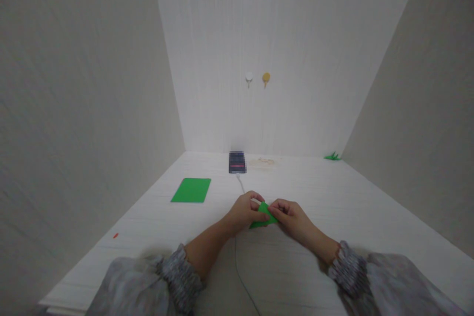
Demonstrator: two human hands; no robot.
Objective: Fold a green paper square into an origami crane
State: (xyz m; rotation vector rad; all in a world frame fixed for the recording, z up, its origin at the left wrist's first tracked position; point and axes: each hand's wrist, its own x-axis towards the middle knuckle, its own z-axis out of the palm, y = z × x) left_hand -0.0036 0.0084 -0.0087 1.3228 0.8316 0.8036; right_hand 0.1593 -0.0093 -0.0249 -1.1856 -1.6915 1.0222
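Note:
A small folded piece of green paper (263, 210) is held up between both hands, just over the white tabletop. My left hand (245, 213) grips it from the left, its thumb lying across the front. From the right, my right hand (291, 213) pinches the paper's edge between thumb and fingers. The paper has a pointed top and slanting sides, and the fingers cover part of it. Farther left, a flat stack or sheet of green square paper (191, 190) lies on the table.
At the back wall stands a phone-like device (237, 162), its screen blurred; a pale cable (245, 284) runs from it under my left arm. A folded green paper shape (332, 156) sits in the back right corner. A small red piece (116, 235) lies left. Two hooks, white (249, 77) and yellow (266, 78), hang above.

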